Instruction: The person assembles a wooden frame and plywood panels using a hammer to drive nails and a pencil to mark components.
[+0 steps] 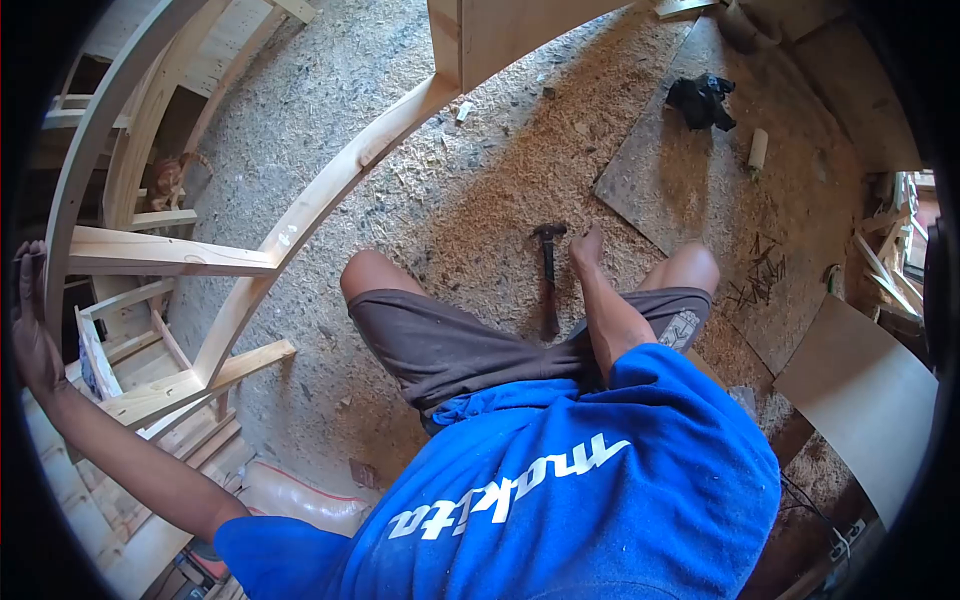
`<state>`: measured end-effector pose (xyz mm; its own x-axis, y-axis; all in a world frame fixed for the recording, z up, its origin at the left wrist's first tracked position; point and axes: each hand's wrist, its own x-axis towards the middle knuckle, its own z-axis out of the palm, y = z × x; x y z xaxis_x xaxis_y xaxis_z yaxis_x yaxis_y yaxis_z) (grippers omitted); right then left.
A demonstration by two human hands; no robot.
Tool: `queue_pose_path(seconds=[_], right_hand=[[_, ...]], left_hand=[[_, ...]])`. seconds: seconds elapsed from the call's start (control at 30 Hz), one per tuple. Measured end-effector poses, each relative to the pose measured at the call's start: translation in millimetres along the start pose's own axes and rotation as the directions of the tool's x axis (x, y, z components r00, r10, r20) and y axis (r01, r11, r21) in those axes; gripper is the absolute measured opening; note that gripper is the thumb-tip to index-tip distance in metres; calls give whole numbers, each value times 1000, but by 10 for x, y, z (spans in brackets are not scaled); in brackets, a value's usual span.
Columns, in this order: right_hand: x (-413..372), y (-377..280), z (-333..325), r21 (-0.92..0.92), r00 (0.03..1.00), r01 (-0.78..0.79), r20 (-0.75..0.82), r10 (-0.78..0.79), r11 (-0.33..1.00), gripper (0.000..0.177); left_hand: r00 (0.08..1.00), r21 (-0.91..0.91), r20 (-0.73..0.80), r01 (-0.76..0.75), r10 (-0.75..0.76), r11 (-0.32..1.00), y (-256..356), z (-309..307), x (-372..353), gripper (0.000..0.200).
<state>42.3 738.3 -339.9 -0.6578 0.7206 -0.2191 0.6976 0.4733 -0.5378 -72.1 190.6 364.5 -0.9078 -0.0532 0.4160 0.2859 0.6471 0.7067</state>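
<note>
At the far left, my left hand lies with fingers stretched against the outer curved piece of a wooden frame. My right hand is low between my knees, near the sawdust-covered floor, its fingers curled together; whether they hold anything small is hidden. Just left of it a hammer points its dark head away from me, its handle running back toward my shorts. The two do not appear to touch.
Sawdust covers the floor. A board at the upper right bears a black cloth-like bundle and a pale cylinder. Scattered nails lie at right, near a pale sheet. A power strip sits lower right.
</note>
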Motion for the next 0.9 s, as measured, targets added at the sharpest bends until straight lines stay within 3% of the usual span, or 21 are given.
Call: queue_pose_path(seconds=[0.03, 0.1, 0.13, 0.17, 0.23, 0.3, 0.37, 0.4, 0.43, 0.5, 0.53, 0.57, 0.63, 0.67, 0.73, 0.8, 0.9], right_hand=[[-112, -25, -22, -3, 1000, 0, 9, 0, 1000, 32], [-375, -169, -88, -190, 995, -22, -102, 3, 981, 42], [-467, -380, -247, -240, 944, -151, 254, 212, 959, 48], [-596, -560, -434, -337, 730, -241, 555, 399, 910, 56], [-926, -24, 318, -486, 919, -62, 314, 240, 872, 49], [-915, 23, 436, -388, 902, -223, 267, 341, 894, 51], [-775, 420, 720, -368, 906, -177, 302, 297, 913, 48], [-744, 249, 588, -430, 856, -65, 440, 271, 901, 45], [-752, 58, 378, -475, 783, 61, 569, 253, 878, 44], [-917, -445, 2, -248, 810, -95, 544, 219, 964, 42], [-993, -640, -33, 57, 768, -353, 587, 255, 934, 37], [-1035, -778, -45, 317, 704, -582, 657, 269, 748, 33], [-771, -831, -116, 243, 593, -607, 772, 228, 756, 27], [-763, -1035, -244, 251, 601, -572, 776, 190, 781, 27], [-841, -1374, -817, 555, 756, -166, 602, -256, 815, 17], [-767, -1871, -1404, 724, 601, -32, 564, -565, 689, 12], [-842, -2832, -2322, 801, 471, 195, 430, -771, 566, 26]], left_hand=[[998, 36, -58, 10, -8, 999, 90, 136, -42, 17], [998, 35, -55, 41, -39, 999, 52, 105, -6, 21], [997, 25, -61, 57, -56, 998, 37, 36, -4, 26], [996, 10, -44, 75, -74, 997, -140, -166, 49, 28], [994, -17, -9, 111, -112, 994, -490, -572, 148, 34], [997, 150, -23, 81, -78, 985, -404, -499, 161, 33], [990, 208, -113, 107, -85, 972, -238, -233, 71, 36], [983, 114, -108, 157, -145, 981, -224, -191, 50, 36], [985, 164, -137, 130, -108, 978, -147, -71, -5, 36], [998, 433, -60, 55, -32, 900, 19, 12, -35, 37], [990, 365, -80, 137, -115, 921, 68, 22, -41, 37], [997, 319, -61, 65, -48, 946, 25, -15, -48, 37], [996, 392, -91, 53, -18, 918, 202, 49, -130, 35], [988, 353, -156, 65, -10, 933, 198, 88, -177, 34], [987, 206, -140, -53, 83, 977, 95, 17, -222, 28], [987, 194, -155, -22, 53, 981, 125, 14, -254, 26], [978, 251, -168, -76, 121, 965, 70, 9, -235, 24]])
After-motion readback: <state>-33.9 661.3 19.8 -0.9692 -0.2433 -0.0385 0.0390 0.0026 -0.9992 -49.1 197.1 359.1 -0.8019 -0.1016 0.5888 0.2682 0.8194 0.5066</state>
